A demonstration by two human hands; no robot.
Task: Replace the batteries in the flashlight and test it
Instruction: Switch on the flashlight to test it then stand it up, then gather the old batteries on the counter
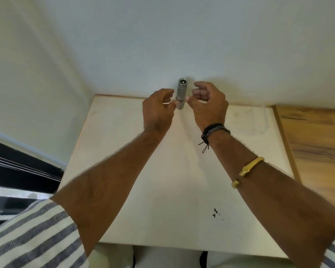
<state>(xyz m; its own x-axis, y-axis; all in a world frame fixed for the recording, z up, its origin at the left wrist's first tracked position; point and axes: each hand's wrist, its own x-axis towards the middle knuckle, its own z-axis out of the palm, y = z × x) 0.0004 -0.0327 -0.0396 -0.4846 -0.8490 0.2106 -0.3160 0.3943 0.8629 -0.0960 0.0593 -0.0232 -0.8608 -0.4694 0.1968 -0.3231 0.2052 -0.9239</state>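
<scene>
At the table's far edge, the flashlight is held upright above the table. Left hand and right hand each pinch its lower collar with fingertips; remaining right fingers curl loosely. No batteries visible. Stage unclear: probably unscrewing or closing; testing remains.

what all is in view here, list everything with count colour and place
flashlight: one, silver, upright at the far edge of the table, pinched near its base by both hands
table: one, cream, in front of the person, with small dark specks near the front
wooden surface: one, brown, right of the table
walls: pale, behind and to the left
bangle: one, gold, right forearm
wrist cords: black, right wrist
sleeves: striped grey and white
left hand: fingertips on flashlight
right hand: thumb on flashlight
</scene>
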